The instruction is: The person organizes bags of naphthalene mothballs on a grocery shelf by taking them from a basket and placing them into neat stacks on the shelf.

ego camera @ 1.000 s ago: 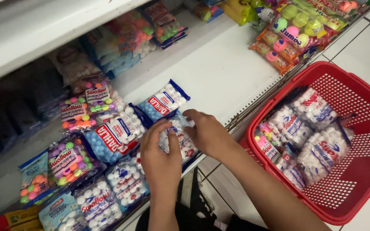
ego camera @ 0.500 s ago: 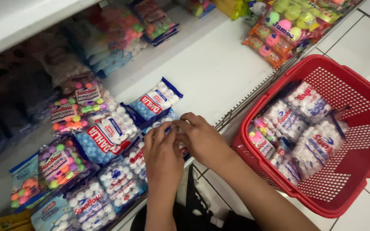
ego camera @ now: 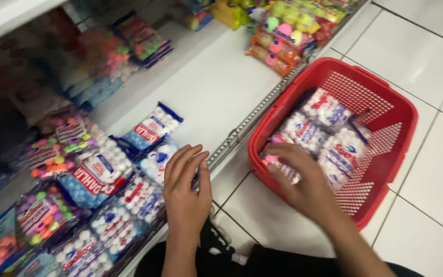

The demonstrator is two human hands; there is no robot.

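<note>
White floor tiles [ego camera: 437, 56] with dark grout lines fill the right side of the head view, and a low white shelf [ego camera: 216, 87] runs along the left, edged with a metal strip. On the shelf lie rows of clear bags filled with small balls: blue and white bags [ego camera: 152, 128] near the front, multicoloured bags [ego camera: 42, 215] at the lower left, and dimmer pink and blue packs [ego camera: 103, 56] further back in shadow. At the far end of the shelf sit bags of larger pastel balls [ego camera: 288, 36] in orange wrapping.

A red plastic basket [ego camera: 385, 97] with perforated walls stands on the floor just beside the shelf edge. Inside it lie several bags of white balls [ego camera: 329, 128] with red and blue printing.

The left hand [ego camera: 185, 190] rests palm down at the front edge of the shelf, its fingers [ego camera: 183, 159] stretched out and a little apart, laid over a blue and white bag [ego camera: 155, 161] without gripping it. The right hand [ego camera: 303, 182] reaches over the near rim of the basket, blurred with motion; its fingers [ego camera: 283, 154] are spread loosely over the nearest bag [ego camera: 278, 161] in the basket, and I cannot tell whether they are clamped on it or only touching it. Both forearms come up from the bottom of the view, where dark clothing [ego camera: 242, 256] shows between them.
</note>
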